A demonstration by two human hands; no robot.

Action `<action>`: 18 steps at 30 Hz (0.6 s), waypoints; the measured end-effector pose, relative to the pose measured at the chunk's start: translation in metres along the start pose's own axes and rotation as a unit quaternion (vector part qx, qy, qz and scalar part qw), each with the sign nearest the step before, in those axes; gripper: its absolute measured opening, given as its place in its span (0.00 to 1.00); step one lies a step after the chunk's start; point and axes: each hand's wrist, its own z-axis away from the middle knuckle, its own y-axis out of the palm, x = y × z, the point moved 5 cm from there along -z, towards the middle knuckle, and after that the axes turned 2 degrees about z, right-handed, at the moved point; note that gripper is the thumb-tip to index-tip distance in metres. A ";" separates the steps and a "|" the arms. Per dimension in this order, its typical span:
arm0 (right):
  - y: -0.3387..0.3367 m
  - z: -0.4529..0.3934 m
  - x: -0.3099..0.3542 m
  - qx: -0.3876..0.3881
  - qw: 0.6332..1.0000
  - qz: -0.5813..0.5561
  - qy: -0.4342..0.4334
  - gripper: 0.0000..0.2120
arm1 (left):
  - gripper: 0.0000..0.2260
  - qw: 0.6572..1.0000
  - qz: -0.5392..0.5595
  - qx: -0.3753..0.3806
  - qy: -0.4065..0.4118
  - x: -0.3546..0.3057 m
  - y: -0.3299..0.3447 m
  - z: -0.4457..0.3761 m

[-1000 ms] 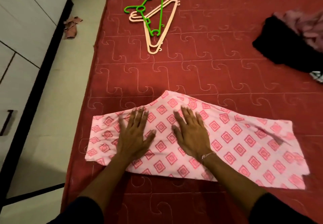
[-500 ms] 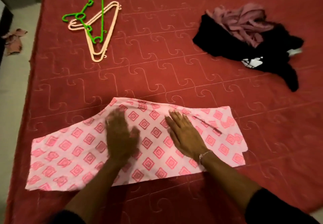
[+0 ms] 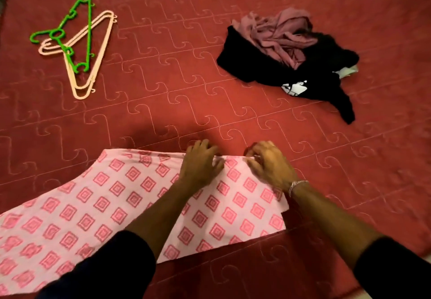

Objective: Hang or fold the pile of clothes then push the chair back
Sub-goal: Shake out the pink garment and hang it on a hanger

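A pink garment (image 3: 121, 205) with a red diamond print lies flat on the near part of the red quilted bed (image 3: 186, 77). My left hand (image 3: 200, 163) and my right hand (image 3: 268, 165) are side by side at the garment's far edge near its right end. Both have their fingers curled over that edge and grip the fabric. A crumpled pile of clothes (image 3: 291, 51), black cloth with a mauve piece on top, sits at the far right of the bed. No chair shows in this view.
A green hanger (image 3: 70, 32) lies across beige hangers (image 3: 93, 65) at the far left of the bed. A strip of floor shows at the bottom right corner. Bare quilt stretches between the hangers, the pile and the pink garment.
Both hands slid from lying flat on the middle of the garment to its far edge near the right end and curled onto the fabric. The view swung right.
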 end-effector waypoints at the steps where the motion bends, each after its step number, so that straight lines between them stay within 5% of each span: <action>1: -0.003 -0.004 -0.002 0.009 1.000 -0.024 -0.013 0.07 | 0.14 1.000 0.000 0.018 0.007 -0.003 0.000 -0.004; 5: -0.013 -0.010 -0.015 0.014 0.994 -0.104 0.028 0.14 | 0.12 0.996 0.017 0.087 0.004 -0.015 0.002 -0.020; 8: -0.008 -0.016 -0.022 0.092 0.985 -0.102 0.100 0.23 | 0.12 0.987 0.040 0.157 -0.008 -0.024 0.005 -0.031; 13: -0.004 -0.025 -0.035 0.172 0.904 -0.309 0.241 0.20 | 0.18 0.955 0.050 0.291 -0.019 -0.035 0.013 -0.049; 18: -0.015 -0.031 -0.039 0.039 0.847 -0.479 0.226 0.22 | 0.10 0.933 0.089 0.349 -0.011 -0.041 0.007 -0.060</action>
